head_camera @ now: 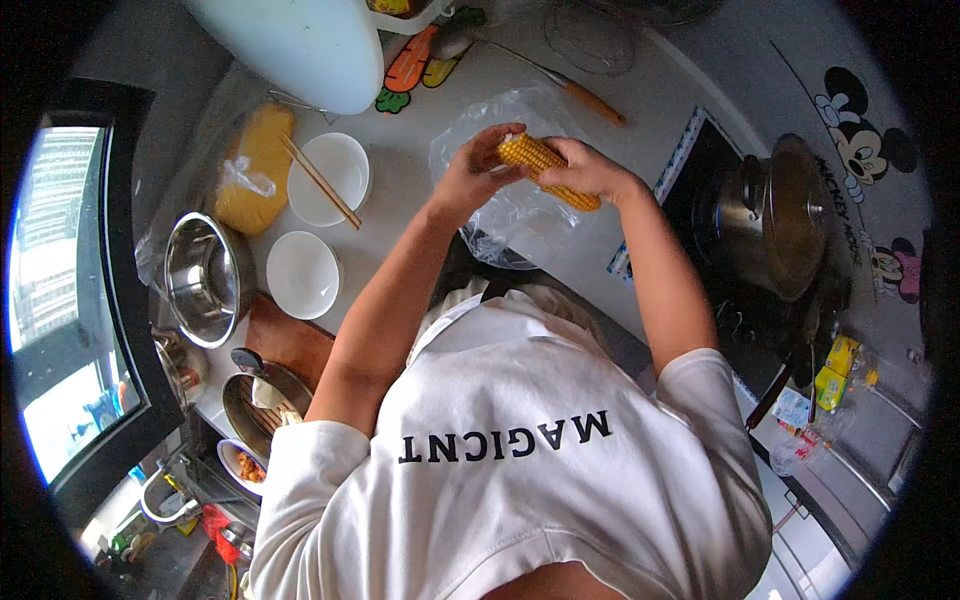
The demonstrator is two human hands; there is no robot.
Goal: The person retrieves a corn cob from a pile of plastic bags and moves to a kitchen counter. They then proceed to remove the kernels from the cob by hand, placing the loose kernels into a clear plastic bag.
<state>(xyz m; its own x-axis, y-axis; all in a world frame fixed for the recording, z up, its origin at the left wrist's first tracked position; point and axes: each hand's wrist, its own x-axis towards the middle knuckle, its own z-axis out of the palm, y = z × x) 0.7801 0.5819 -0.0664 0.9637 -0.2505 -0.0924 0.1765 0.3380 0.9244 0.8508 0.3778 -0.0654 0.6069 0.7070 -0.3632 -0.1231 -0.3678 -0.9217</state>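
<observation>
A yellow corn cob (559,176) is held at a slant between both my hands, its pale end at the upper left. My left hand (480,169) has its fingers around that upper-left end. Farther along the cob, my right hand (589,166) grips it, with the thumb on the near side. Below the hands, a clear plastic bag (517,236) lies crumpled on the light countertop (401,169) and reaches its front edge. No husk shows on the visible kernels.
Left are two white bowls (302,275), one with chopsticks (319,180) across it, a steel basin (174,277), a yellow bag (262,165) and a wooden board (281,330). A lidded pot (757,217) stands on the stove at right. A wooden-handled ladle (592,101) lies behind.
</observation>
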